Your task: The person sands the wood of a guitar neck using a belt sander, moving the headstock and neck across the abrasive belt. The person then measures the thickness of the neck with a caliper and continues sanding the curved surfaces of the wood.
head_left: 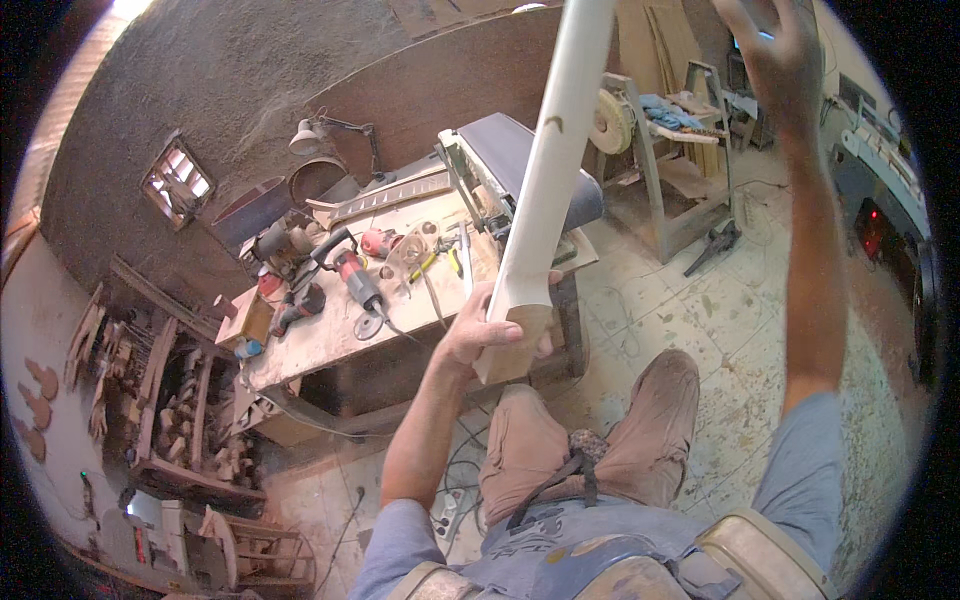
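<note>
My left hand [483, 332] is wrapped round the squared lower end of a long pale wooden guitar neck [550, 165]. The thumb lies across its face, and fingertips show on the far side. From there the neck rises, tilted slightly right, and its upper end runs out of the picture. A small dark mark shows partway up its smooth face. At the upper right my right hand [785, 75] is raised with its fingers apart, holding nothing and clear of the neck. Behind the neck stands a belt sander [500, 150] with a dark belt, partly covered by it.
A workbench [285, 365] on the left carries a red-and-black power tool [355, 280], a cordless drill [298, 308] and a lamp [305, 138]. Wood pieces fill a rack [150, 440]. A wooden stand [655, 200] with a round wheel [610, 122] is behind. Cables cross the floor [640, 300].
</note>
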### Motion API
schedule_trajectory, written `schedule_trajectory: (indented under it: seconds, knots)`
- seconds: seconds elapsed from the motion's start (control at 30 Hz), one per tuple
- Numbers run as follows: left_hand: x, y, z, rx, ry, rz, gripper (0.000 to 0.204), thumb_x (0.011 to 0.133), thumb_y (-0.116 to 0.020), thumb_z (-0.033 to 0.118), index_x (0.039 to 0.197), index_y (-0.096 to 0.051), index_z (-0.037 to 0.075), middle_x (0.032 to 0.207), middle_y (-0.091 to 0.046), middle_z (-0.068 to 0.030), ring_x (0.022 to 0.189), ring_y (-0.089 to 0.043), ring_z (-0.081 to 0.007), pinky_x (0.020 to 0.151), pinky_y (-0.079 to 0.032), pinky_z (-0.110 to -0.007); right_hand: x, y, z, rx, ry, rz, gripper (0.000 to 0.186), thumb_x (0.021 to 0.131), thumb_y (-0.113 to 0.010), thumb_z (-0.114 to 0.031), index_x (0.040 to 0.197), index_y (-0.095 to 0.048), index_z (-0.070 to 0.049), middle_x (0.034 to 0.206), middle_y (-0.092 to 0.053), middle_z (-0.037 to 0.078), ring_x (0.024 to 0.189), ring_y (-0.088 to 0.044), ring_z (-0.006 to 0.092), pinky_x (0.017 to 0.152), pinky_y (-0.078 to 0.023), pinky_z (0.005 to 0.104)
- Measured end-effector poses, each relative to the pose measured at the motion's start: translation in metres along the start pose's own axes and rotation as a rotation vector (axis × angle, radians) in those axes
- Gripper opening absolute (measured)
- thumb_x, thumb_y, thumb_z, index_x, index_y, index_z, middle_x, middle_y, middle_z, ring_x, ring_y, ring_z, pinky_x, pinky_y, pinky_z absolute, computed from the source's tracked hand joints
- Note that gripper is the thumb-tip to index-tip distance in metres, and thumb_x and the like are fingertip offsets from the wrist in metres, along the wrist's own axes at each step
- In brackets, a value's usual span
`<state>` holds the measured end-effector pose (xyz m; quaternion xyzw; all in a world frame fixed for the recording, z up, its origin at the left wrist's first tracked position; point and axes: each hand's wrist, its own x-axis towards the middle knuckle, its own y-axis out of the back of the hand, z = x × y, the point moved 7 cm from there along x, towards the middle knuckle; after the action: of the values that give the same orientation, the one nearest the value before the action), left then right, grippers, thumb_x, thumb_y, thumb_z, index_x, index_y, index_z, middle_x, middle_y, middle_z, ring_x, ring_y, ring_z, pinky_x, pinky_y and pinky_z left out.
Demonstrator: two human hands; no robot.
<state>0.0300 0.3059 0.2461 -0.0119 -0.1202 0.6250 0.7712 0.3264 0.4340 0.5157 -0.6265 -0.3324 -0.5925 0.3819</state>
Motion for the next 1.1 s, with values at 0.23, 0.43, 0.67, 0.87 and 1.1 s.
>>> schedule_trajectory:
  seconds: [0.23,0.43,0.67,0.87,1.1]
  knots:
    - [0.026,-0.037,0.002,-0.254,-0.229,-0.010,0.108,0.064,-0.085,0.040,0.148,-0.038,-0.009,0.100,-0.066,-0.0158,0.077,-0.072,-0.0269,0.069,-0.059,-0.037,-0.198,-0.070,-0.090,1.170,-0.770,-1.017,0.057,0.093,-0.075,-0.032,0.135,-0.058,0.002,0.119,-0.069,0.013,0.112,-0.064,0.0189,0.097,-0.050,0.0340]
    - [0.026,-0.052,0.009,-0.281,-0.352,0.057,0.105,0.067,-0.083,0.044,0.147,-0.039,-0.007,0.101,-0.065,-0.0138,0.080,-0.071,-0.0265,0.069,-0.059,-0.037,-0.210,-0.089,-0.127,1.300,-0.805,-0.986,0.065,0.082,-0.086,-0.028,0.132,-0.056,0.001,0.115,-0.067,0.008,0.105,-0.064,0.0156,0.093,-0.051,0.0296]
    - [0.023,0.013,0.034,0.364,-0.374,0.141,0.049,0.106,-0.050,0.035,0.114,-0.069,-0.009,0.108,-0.073,-0.0165,0.098,-0.073,-0.0283,0.090,-0.058,-0.040,-0.202,-0.082,-0.104,1.189,-0.859,-0.756,0.051,0.082,-0.083,-0.020,0.121,-0.058,-0.001,0.108,-0.067,0.006,0.100,-0.062,0.0128,0.089,-0.050,0.0292]
    - [0.047,0.053,0.138,0.031,-0.605,0.551,0.080,0.100,-0.049,0.061,0.142,-0.040,-0.007,0.127,-0.059,-0.0244,0.114,-0.065,-0.0344,0.101,-0.054,-0.047,-0.179,-0.058,-0.078,0.637,-0.548,-0.959,0.045,0.075,-0.076,-0.011,0.117,-0.061,-0.005,0.094,-0.070,0.015,0.087,-0.069,0.0188,0.083,-0.054,0.0342]
    - [0.048,0.107,0.124,-0.499,-0.737,0.673,0.020,0.100,-0.066,0.018,0.089,-0.052,0.007,0.076,-0.060,-0.0048,0.077,-0.061,-0.0183,0.105,-0.051,-0.058,-0.160,-0.076,-0.043,0.318,-0.191,-1.361,0.050,0.072,-0.069,-0.009,0.121,-0.064,-0.004,0.100,-0.073,0.020,0.091,-0.071,0.0360,0.087,-0.056,0.0422]
